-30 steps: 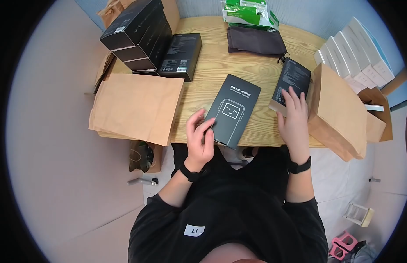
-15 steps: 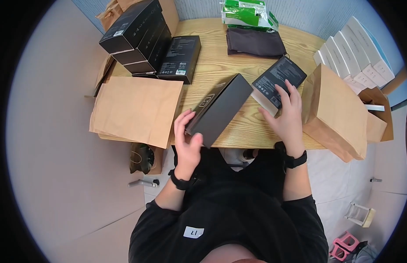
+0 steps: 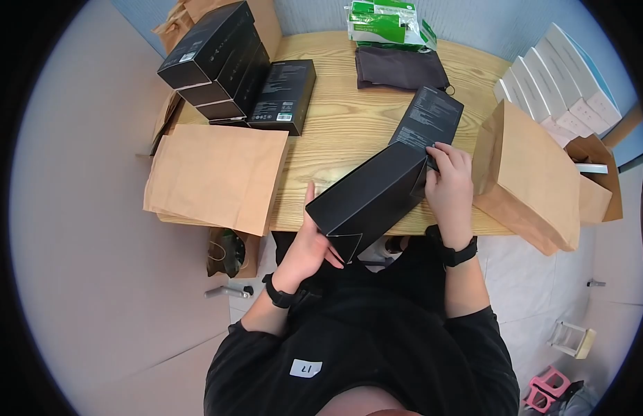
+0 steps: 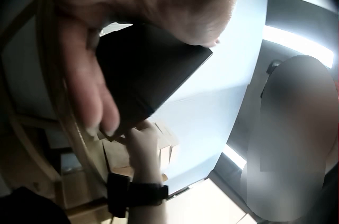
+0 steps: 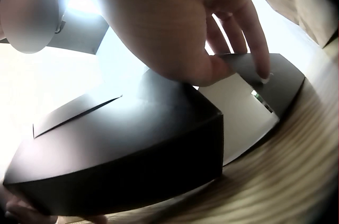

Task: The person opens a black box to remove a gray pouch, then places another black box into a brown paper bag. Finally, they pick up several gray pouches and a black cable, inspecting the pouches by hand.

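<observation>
A black box (image 3: 366,191), its plain side turned up, lies slantwise at the table's front edge. My left hand (image 3: 307,249) grips its near left end, some fingers hidden beneath. Flap lines show on that end. In the left wrist view my left hand (image 4: 132,1) spans the dark box (image 4: 151,70) with fingers down one side. My right hand (image 3: 450,184) is beyond the far right end, fingertips touching a second black box (image 3: 432,114) with printed text. The right wrist view shows those fingers over the dark face of the second box (image 5: 283,78), above its pale end.
Stacked black boxes (image 3: 214,59) stand at the back left, with another printed box (image 3: 283,93) beside them. Brown paper bags (image 3: 217,177) lie at left, and a brown bag (image 3: 529,173) at right. White boxes (image 3: 560,80), a dark pouch (image 3: 398,68) and green packets (image 3: 384,28) stand behind.
The front box has rolled from its smiling-face print onto a plain side, and my left hand has moved to its near end. The second box has turned and shifted left with my right hand.
</observation>
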`<state>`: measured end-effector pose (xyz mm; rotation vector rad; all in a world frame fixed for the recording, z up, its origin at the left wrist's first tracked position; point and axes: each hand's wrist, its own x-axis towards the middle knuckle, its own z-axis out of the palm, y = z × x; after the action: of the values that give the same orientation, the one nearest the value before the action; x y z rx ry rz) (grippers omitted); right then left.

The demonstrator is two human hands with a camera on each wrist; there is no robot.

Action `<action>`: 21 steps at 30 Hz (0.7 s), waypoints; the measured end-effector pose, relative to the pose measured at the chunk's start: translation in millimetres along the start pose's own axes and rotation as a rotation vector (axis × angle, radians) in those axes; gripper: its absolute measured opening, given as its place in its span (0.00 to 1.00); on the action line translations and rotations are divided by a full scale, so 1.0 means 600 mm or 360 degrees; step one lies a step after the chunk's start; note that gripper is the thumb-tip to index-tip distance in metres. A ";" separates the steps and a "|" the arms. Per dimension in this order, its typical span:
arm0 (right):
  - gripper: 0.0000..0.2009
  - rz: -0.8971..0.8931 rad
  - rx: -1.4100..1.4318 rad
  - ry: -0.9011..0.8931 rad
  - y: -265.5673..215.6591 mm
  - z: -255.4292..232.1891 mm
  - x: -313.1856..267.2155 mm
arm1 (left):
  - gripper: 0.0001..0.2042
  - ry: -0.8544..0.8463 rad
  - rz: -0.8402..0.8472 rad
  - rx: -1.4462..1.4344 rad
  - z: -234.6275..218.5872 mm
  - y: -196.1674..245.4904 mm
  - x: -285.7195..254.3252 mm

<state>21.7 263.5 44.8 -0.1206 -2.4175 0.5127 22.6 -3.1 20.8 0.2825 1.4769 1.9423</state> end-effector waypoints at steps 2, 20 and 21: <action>0.14 0.0005 -0.0036 0.0005 -0.001 -0.001 0.001 | 0.43 0.0053 0.0739 0.0668 0.003 -0.008 0.017; 0.16 -0.0258 0.0385 0.0025 -0.013 -0.026 0.011 | 0.24 0.0564 0.0223 0.0018 -0.021 -0.027 -0.015; 0.16 -0.0259 0.0383 0.0023 -0.003 -0.019 0.022 | 0.24 0.0565 0.0214 0.0034 -0.024 -0.025 -0.013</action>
<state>18.7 268.5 61.4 0.1739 -2.3066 0.7178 26.3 -17.2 3.8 0.0464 1.7416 2.1678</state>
